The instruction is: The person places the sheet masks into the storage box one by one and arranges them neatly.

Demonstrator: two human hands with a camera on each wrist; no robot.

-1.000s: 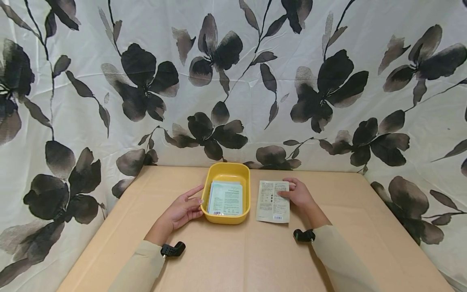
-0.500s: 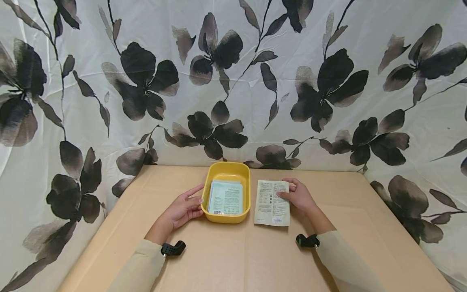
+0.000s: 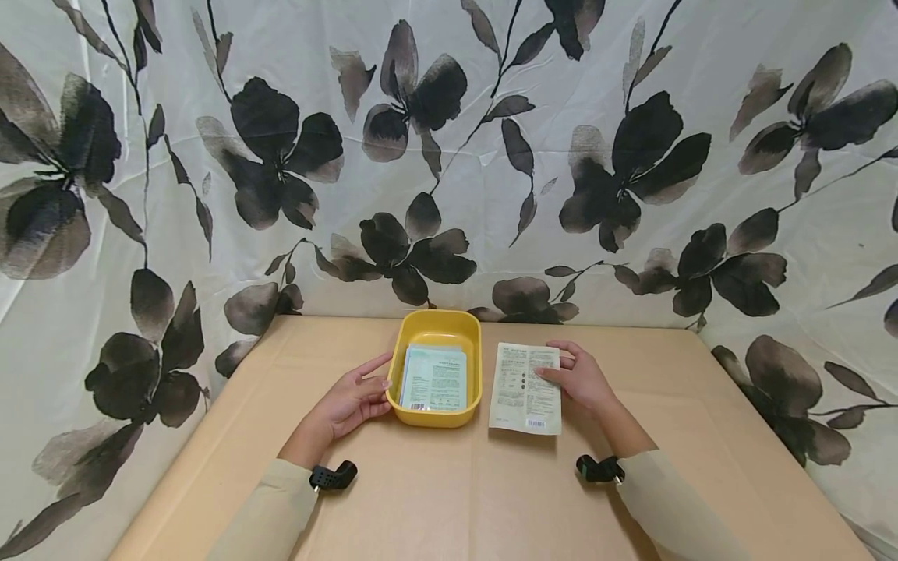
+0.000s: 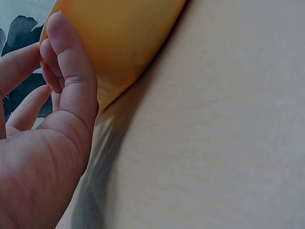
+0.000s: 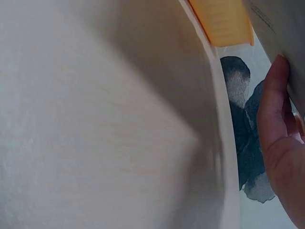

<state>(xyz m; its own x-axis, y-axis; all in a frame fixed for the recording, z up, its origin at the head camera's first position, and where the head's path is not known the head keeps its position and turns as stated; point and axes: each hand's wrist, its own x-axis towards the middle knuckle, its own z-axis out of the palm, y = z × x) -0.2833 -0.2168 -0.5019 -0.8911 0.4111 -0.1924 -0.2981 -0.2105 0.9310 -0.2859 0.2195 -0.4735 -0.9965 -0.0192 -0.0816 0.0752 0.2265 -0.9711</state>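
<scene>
A yellow rectangular tray (image 3: pixel 439 419) stands near the back of the table. Inside it lies a stack of flat pale-blue packets (image 3: pixel 435 378), the top one covered in small print with a barcode. My left hand (image 3: pixel 354 403) touches the tray's left side with its fingertips, palm turned inward; the left wrist view has the fingers (image 4: pixel 71 62) against the yellow outer wall. To the right of the tray, my right hand (image 3: pixel 578 378) pinches a flat pale-green printed packet (image 3: pixel 515 389) by its right edge, thumb on the front and fingers behind. Its lower edge has a barcode.
A tan cloth-like cover lies over the table (image 3: pixel 435 499). Behind it hangs a white curtain (image 3: pixel 519 234) with dark flower prints. Small black devices sit at the left wrist (image 3: pixel 333 477) and the right wrist (image 3: pixel 599 469).
My right hand has shifted slightly right, its forearm and wrist moving outward; the packet's lower edge has come a little nearer to me. The left hand and the tray stay in place.
</scene>
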